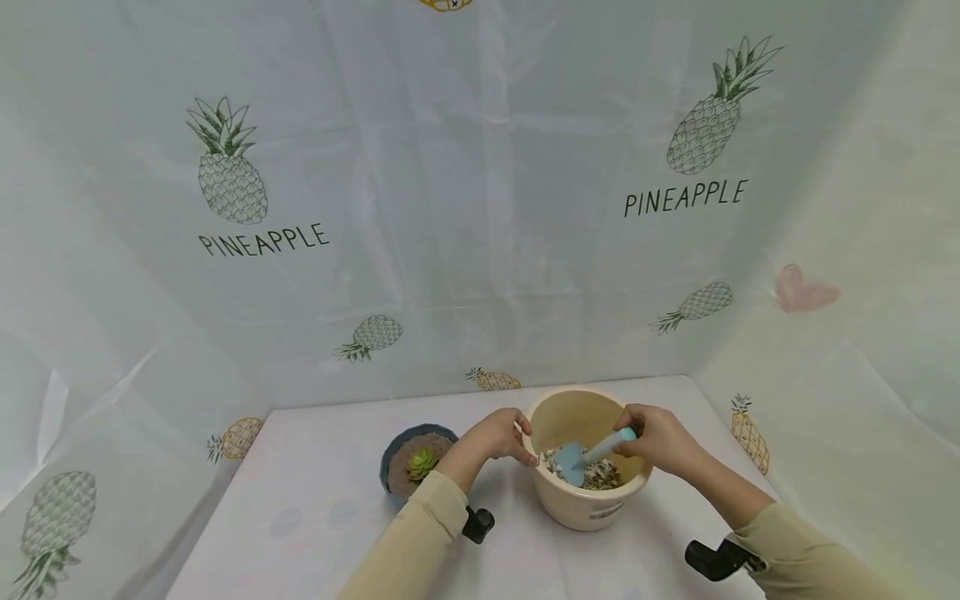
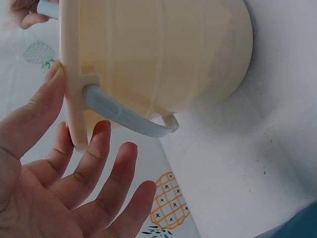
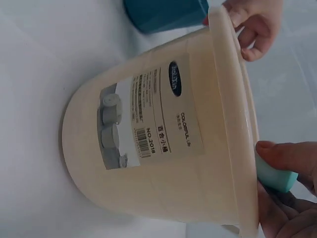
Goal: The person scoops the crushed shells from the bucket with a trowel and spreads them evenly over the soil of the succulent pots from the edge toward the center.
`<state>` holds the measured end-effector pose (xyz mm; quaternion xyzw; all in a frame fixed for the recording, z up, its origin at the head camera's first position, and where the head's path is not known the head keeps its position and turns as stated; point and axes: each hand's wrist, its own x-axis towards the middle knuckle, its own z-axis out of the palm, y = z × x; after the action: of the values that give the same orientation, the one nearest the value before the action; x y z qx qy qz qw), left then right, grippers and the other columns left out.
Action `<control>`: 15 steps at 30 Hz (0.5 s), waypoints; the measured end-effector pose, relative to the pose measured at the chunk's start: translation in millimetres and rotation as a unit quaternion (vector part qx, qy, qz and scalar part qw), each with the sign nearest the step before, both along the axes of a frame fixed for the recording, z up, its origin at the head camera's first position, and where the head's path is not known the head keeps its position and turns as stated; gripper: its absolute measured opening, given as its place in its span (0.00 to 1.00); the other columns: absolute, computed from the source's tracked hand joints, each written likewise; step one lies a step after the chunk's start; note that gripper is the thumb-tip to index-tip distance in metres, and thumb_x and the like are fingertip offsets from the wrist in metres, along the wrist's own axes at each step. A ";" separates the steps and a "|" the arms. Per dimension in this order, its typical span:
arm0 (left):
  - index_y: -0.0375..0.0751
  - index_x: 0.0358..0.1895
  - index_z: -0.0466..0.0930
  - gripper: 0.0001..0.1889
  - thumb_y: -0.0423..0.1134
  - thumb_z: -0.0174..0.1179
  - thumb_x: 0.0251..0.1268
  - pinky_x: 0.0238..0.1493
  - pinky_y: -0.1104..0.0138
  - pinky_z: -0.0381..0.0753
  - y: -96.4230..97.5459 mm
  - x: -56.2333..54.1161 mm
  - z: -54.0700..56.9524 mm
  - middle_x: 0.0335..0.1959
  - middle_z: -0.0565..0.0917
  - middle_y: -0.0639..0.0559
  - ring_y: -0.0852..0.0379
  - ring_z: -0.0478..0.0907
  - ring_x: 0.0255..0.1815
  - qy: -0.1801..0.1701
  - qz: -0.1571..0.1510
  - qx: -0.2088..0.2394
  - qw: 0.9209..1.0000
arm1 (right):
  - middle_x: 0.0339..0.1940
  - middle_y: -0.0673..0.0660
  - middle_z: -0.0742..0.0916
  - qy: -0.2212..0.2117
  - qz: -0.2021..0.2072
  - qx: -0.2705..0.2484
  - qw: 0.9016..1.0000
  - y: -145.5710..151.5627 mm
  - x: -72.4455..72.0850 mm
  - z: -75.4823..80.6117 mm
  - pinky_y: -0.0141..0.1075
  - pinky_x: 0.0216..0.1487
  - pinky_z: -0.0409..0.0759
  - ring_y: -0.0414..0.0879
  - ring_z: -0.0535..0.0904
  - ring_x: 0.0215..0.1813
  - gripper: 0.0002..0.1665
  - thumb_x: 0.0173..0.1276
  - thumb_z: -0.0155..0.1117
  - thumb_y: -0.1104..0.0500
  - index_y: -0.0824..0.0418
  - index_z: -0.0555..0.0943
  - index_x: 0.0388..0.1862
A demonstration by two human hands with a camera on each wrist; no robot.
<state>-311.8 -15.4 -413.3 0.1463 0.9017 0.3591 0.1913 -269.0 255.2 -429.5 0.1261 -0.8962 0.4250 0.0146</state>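
Note:
A cream plastic bucket (image 1: 573, 507) stands upright with a mix of light and brown loose bits (image 1: 602, 477) at its bottom. At its left rim, my left hand (image 1: 506, 435) holds the edge with thumb and index finger, the other fingers spread loosely. Near that hand the bucket's grey-blue handle (image 2: 126, 118) hangs down its side in the left wrist view. My right hand (image 1: 660, 437) grips the pale blue handle of a small shovel (image 1: 572, 463) over the right rim. The shovel's blade leans down into the bits. A printed label (image 3: 148, 116) faces the right wrist view.
Left of the bucket, partly behind my left forearm, sits a blue pot (image 1: 386, 479) with brown soil and a green succulent (image 1: 422, 462). The white-covered table (image 1: 300, 467) meets pineapple-print curtains (image 1: 480, 208) at its back and sides. Small crumbs (image 2: 264, 172) lie near the bucket.

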 end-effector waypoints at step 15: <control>0.42 0.40 0.76 0.19 0.33 0.77 0.47 0.20 0.67 0.61 -1.7 3.1 -3.2 0.26 0.79 0.52 0.58 0.66 0.21 -0.004 0.007 0.001 1.000 | 0.29 0.55 0.84 -0.004 -0.016 -0.038 0.999 11.5 12.3 6.0 0.35 0.31 0.82 0.48 0.82 0.33 0.11 0.56 0.73 0.69 0.67 0.79 0.35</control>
<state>-308.8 -17.1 -416.5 0.1389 0.9013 0.3623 0.1925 -256.8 266.7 -423.5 0.1090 -0.8813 0.4592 0.0223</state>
